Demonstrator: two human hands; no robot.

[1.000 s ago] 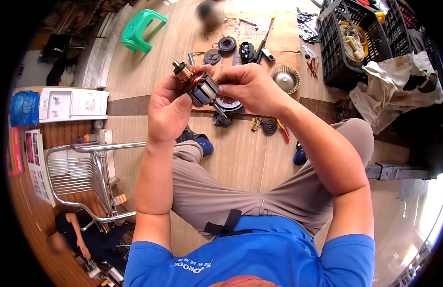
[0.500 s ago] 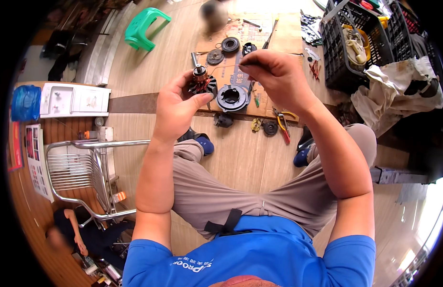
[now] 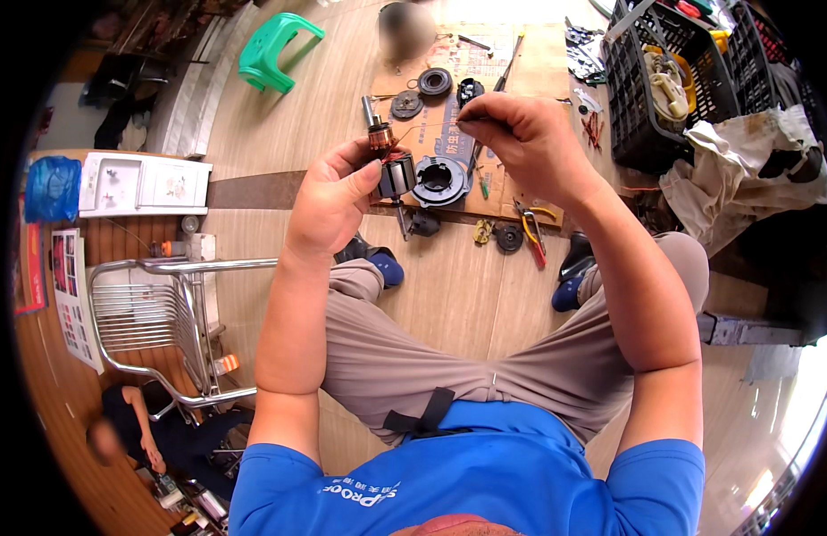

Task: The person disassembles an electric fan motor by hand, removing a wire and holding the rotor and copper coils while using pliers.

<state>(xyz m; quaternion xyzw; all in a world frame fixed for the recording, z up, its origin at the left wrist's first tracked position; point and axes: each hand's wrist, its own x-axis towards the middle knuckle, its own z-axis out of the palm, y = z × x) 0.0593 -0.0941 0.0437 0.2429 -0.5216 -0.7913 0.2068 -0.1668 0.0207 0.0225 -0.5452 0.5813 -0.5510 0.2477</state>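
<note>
My left hand (image 3: 342, 192) grips a motor armature (image 3: 392, 176) with a steel shaft, dark laminated core and copper commutator, held upright. My right hand (image 3: 512, 138), raised to its right, pinches the end of a thin copper wire (image 3: 411, 131) that runs from the armature. Beyond my hands, cardboard (image 3: 531, 67) on the floor carries a round grey housing (image 3: 458, 192), a black ring (image 3: 435, 75), a dark disc (image 3: 406, 104) and a long screwdriver (image 3: 506, 70). Pliers (image 3: 534, 237) lie at the cardboard's near edge, beside small dark parts (image 3: 509, 238).
A green stool (image 3: 275, 54) stands at back left. Black crates (image 3: 646, 134) and cloth (image 3: 735, 179) are on the right. A metal chair (image 3: 141, 322) and white tray (image 3: 141, 185) are on the left. At lower left another person (image 3: 168, 429) sits.
Since a second ago, my right hand has pulled away rightward from the armature, drawing out wire. The armature tilted more upright; over the last half second both hands shifted slightly right.
</note>
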